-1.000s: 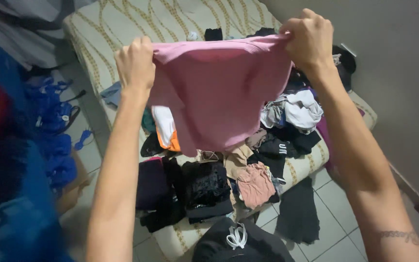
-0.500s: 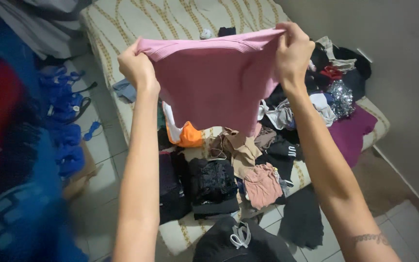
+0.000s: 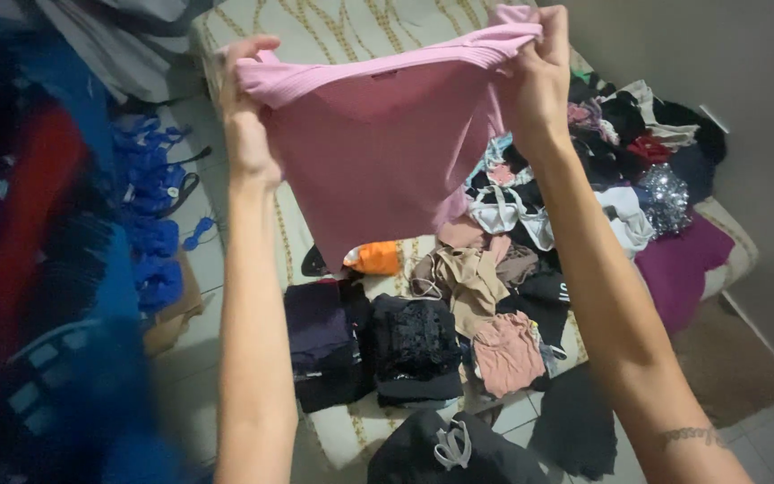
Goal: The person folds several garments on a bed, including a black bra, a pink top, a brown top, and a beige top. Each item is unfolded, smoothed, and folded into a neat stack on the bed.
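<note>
I hold a pink ribbed garment (image 3: pixel 387 143) stretched out in the air above a mattress. My left hand (image 3: pixel 245 121) grips its left top corner. My right hand (image 3: pixel 537 76) grips its right top corner, slightly higher. The cloth hangs down between my arms and hides part of the bed behind it. Below it on the mattress (image 3: pixel 333 27) lie folded dark clothes (image 3: pixel 414 345), a folded dusty-pink piece (image 3: pixel 508 351) and an orange item (image 3: pixel 376 258).
A loose heap of mixed clothes (image 3: pixel 620 152) covers the right side of the mattress, with a purple cloth (image 3: pixel 678 264) at its edge. Blue items (image 3: pixel 150 224) lie on the tiled floor at left. A grey wall (image 3: pixel 763 108) stands at right. A dark cloth (image 3: pixel 575 421) hangs off the mattress edge.
Both hands have kept their grip on the pink garment and raised it slightly, the right corner higher. The view has shifted, so the bed and clothes heap sit further right.
</note>
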